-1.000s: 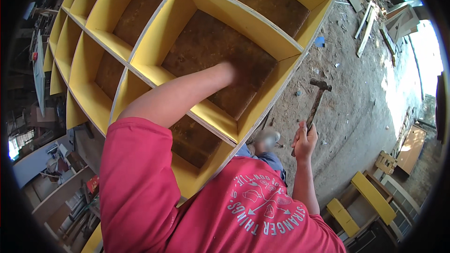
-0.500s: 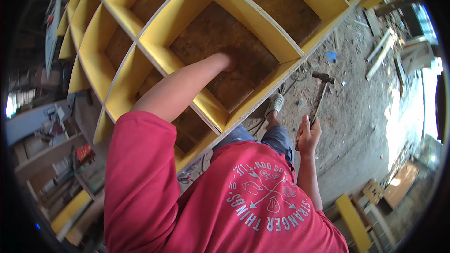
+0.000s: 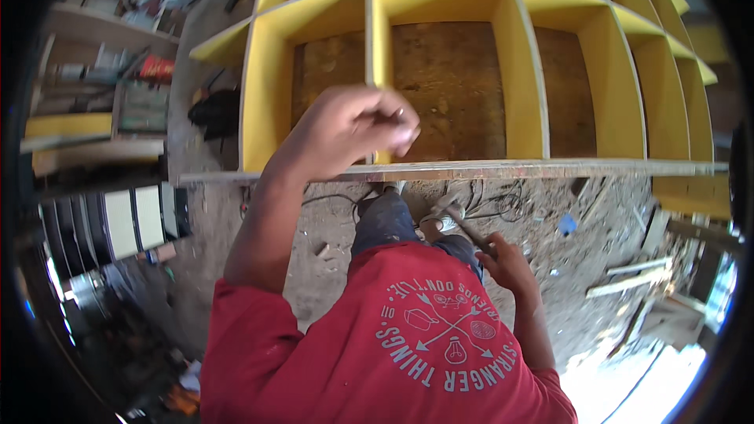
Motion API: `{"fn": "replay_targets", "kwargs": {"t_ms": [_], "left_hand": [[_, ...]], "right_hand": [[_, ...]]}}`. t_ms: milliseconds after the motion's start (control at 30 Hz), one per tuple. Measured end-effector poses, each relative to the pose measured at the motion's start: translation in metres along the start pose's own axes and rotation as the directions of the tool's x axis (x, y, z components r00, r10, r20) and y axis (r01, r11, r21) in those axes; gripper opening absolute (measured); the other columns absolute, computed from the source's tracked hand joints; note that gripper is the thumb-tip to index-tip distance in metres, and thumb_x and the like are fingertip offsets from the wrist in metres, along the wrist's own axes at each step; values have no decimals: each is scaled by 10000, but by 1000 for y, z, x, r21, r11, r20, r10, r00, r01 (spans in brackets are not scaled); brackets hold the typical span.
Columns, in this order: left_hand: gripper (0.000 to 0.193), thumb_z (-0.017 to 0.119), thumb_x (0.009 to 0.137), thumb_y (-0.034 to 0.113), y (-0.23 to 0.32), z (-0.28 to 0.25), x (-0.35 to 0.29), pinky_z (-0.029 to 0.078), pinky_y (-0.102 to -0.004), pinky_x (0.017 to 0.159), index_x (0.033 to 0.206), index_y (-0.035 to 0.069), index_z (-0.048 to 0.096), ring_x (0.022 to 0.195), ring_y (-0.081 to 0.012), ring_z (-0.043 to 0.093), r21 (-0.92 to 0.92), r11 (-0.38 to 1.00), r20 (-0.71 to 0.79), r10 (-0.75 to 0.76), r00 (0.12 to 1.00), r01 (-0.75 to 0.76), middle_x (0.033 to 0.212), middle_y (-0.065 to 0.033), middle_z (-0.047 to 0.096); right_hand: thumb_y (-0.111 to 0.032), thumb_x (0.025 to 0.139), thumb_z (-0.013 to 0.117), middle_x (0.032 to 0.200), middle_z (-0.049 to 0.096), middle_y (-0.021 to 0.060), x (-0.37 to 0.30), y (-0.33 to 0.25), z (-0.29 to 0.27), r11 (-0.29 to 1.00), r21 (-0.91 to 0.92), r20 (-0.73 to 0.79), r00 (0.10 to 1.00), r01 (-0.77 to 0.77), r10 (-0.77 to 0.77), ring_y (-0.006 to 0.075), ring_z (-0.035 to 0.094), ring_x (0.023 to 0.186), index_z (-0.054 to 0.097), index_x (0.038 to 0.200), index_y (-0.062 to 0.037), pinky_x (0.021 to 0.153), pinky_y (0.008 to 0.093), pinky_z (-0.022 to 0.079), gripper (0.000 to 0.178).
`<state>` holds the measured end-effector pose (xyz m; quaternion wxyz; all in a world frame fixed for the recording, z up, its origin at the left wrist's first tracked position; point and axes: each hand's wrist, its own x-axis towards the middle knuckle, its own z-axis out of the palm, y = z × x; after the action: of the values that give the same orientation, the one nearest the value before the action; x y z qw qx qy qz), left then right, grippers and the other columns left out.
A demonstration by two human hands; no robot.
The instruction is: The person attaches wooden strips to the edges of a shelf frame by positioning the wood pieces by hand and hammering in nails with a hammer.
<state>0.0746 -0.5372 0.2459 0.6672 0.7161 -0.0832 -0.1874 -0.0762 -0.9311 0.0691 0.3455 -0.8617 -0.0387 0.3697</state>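
My left hand (image 3: 353, 129) is raised over the front edge of a yellow-walled wooden grid (image 3: 536, 71). Its fingers are curled together in a pinch, and whatever lies between them is too small to make out. Low on the right, my right hand (image 3: 510, 265) grips a hammer (image 3: 473, 233) by its handle. The hammer points up and left over the ground, its head near my foot and hard to see against the shoe. Brown boards (image 3: 448, 78) form the bottoms of the compartments.
A long plank edge (image 3: 471, 171) runs along the grid's near side. Dark cables (image 3: 503, 202) lie on the dirt floor by my feet. Wood offcuts (image 3: 628, 276) are scattered at the right. Shelves with clutter (image 3: 110, 31) stand at the far left.
My left hand has come up out of a compartment and is now above the grid's near edge, fingers pinched. The view has turned. The hammer stays in my right hand, now pointing up-left.
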Motion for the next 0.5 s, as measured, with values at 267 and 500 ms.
{"fn": "replay_targets", "kwargs": {"t_ms": [267,500], "left_hand": [[160,806,950,106,-187,20,-182,577,-277,690,1024,-27,756,723,-118,695,-384,861,-383,-477,791,334,879,-54,736],[179,762,990,158,-265,37,-147,554,-275,653,1057,-6,745,690,-91,658,-360,793,-345,-603,719,492,849,-23,716]], "right_hand": [[-368,954,708,1055,769,179,102,-135,-36,740,-512,568,818,436,-90,405,719,1020,698,1328,-222,878,518,553,402],[-409,985,717,1089,771,122,130,-158,-22,840,-466,416,907,278,-68,359,722,1059,727,1287,-214,899,471,555,360]]}}
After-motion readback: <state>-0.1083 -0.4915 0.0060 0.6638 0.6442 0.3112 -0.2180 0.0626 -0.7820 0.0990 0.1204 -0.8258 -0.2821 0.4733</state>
